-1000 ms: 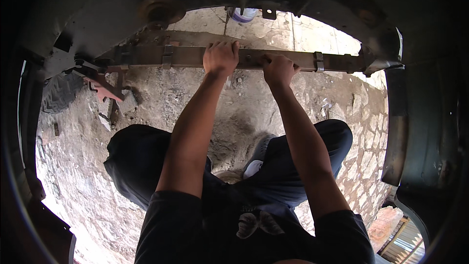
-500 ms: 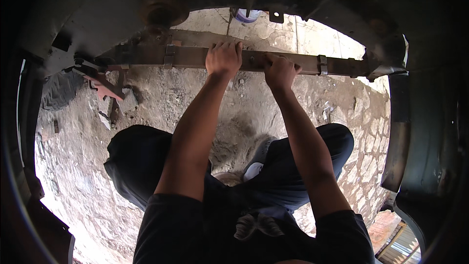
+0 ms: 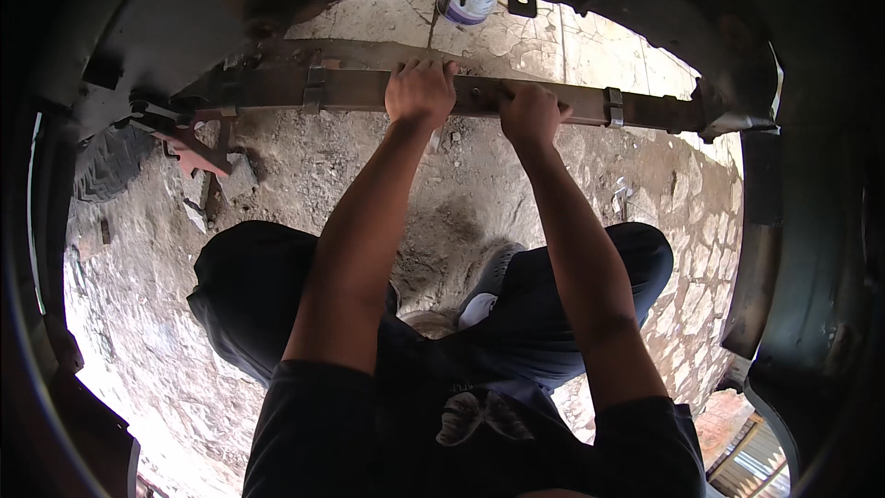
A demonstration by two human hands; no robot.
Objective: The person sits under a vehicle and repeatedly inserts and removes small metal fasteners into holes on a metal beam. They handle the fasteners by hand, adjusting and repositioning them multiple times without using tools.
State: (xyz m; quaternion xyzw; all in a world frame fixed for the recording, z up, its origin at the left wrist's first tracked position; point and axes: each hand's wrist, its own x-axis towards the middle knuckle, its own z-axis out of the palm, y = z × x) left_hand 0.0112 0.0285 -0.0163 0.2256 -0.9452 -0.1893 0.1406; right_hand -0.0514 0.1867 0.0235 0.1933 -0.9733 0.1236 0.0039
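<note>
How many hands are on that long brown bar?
2. The left hand grips the long brown bar near its middle; the right hand grips it just to the right. No other hands are in view.

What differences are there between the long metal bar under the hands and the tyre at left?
The long metal bar is narrow and brownish; the tyre is rounded and dark, with ridged tread. The left hand and right hand are on the bar; neither touches the tyre. Both things are only partly visible.
</note>
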